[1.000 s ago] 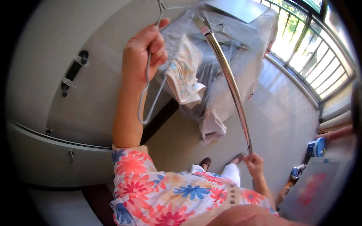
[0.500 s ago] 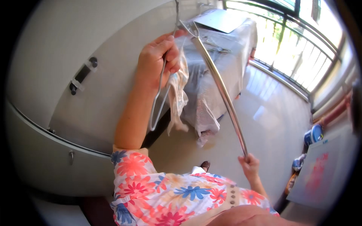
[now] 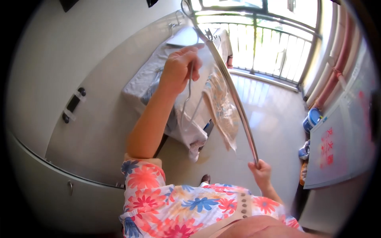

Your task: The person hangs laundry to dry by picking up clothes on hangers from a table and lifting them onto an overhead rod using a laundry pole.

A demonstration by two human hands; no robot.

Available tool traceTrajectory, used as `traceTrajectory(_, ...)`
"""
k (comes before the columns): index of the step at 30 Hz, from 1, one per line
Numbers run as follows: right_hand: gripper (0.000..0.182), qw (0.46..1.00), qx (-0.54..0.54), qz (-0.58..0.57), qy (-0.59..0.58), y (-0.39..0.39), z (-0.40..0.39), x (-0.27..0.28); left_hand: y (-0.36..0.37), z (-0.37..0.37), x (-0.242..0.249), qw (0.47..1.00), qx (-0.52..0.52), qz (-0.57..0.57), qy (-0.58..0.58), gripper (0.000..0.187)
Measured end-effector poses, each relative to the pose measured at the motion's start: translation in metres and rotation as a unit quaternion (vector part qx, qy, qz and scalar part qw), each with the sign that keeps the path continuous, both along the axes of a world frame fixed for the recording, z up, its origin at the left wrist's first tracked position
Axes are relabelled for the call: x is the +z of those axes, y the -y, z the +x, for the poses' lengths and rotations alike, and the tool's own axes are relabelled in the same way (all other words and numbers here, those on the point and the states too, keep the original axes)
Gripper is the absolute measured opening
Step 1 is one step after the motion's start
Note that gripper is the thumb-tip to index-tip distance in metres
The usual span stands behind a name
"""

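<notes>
My left hand (image 3: 180, 69) is raised, its fingers closed around a wire clothes hanger (image 3: 185, 103). A beige patterned cloth (image 3: 221, 107) hangs from the hanger, to the right of that hand. Low on the right, my right hand (image 3: 260, 173) is wrapped around the bottom end of a long shiny metal pole (image 3: 237, 95). The pole slants up and left, and its forked tip overlaps the hanger's curved hook in this view, just above my left hand.
Beyond my left arm stands a table draped with a pale cover (image 3: 137, 85), with a white board (image 3: 183, 37) on it. A railing (image 3: 274, 49) runs along the bright window side. At right are a blue bucket (image 3: 312, 119) and a whitish cabinet (image 3: 341, 150) with red characters.
The view has turned right, so the draped table sits further left. My left hand has moved slightly right and down with the hanger, and the cloth has swung out to the right.
</notes>
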State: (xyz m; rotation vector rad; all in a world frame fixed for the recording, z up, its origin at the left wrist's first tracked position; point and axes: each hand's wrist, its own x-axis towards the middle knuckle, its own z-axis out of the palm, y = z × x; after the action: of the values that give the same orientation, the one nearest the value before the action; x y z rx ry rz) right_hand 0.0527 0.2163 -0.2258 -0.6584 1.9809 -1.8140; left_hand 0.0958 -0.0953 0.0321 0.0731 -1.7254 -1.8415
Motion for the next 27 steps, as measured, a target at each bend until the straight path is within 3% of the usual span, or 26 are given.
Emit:
traceTrajectory(3, 0.042, 0.999, -0.031, -0.016, 0.000, -0.009, -0.006, 0.003, -0.031, -0.006, 0.019, 0.993, 0.071, -0.085, 0.050, 0.031)
traceTrajectory(6, 0.041, 0.997, -0.059, -0.040, 0.006, -0.015, -0.018, 0.000, -0.052, -0.002, 0.015, 0.950, 0.206, -0.205, -0.115, 0.030)
traceTrajectory(8, 0.039, 0.996, -0.064, -0.065, 0.016, -0.017, -0.027, 0.007, -0.079, 0.020, 0.008, 0.897, 0.299, -0.245, -0.216, 0.019)
traceTrajectory(10, 0.032, 0.994, -0.055, -0.096, 0.014, -0.019, -0.036, 0.023, -0.107, 0.044, -0.016, 0.879, 0.254, -0.341, -0.215, 0.017)
traceTrajectory(11, 0.030, 0.994, -0.056, -0.094, 0.011, -0.022, -0.038, 0.035, -0.130, 0.035, -0.033, 0.864, 0.168, -0.355, -0.316, 0.020)
traceTrajectory(12, 0.029, 0.994, -0.055, -0.090, 0.010, -0.024, -0.040, 0.047, -0.160, 0.037, -0.054, 0.937, 0.086, -0.267, -0.208, 0.004)
traceTrajectory(13, 0.027, 0.994, -0.054, -0.096, 0.007, -0.026, -0.042, 0.056, -0.175, 0.029, -0.056, 0.922, 0.010, -0.368, -0.118, 0.020)
traceTrajectory(14, 0.026, 0.993, -0.051, -0.102, 0.004, -0.026, -0.044, 0.065, -0.185, 0.011, -0.073, 0.933, -0.049, -0.352, -0.051, 0.033)
traceTrajectory(15, 0.024, 0.993, -0.047, -0.107, 0.001, -0.023, -0.046, 0.076, -0.183, -0.011, -0.091, 0.928, -0.069, -0.365, -0.018, 0.037)
traceTrajectory(17, 0.021, 0.991, -0.039, -0.129, 0.001, -0.021, -0.049, 0.095, -0.182, -0.052, -0.104, 0.964, -0.120, -0.237, -0.007, 0.040)
traceTrajectory(21, 0.014, 0.985, -0.003, -0.169, 0.026, -0.019, -0.053, 0.126, -0.194, -0.076, -0.082, 0.984, -0.148, -0.072, -0.071, 0.042)
traceTrajectory(27, 0.019, 0.983, 0.062, -0.170, -0.035, -0.043, -0.034, 0.126, -0.207, -0.083, -0.057, 0.975, -0.207, -0.054, -0.051, 0.038)
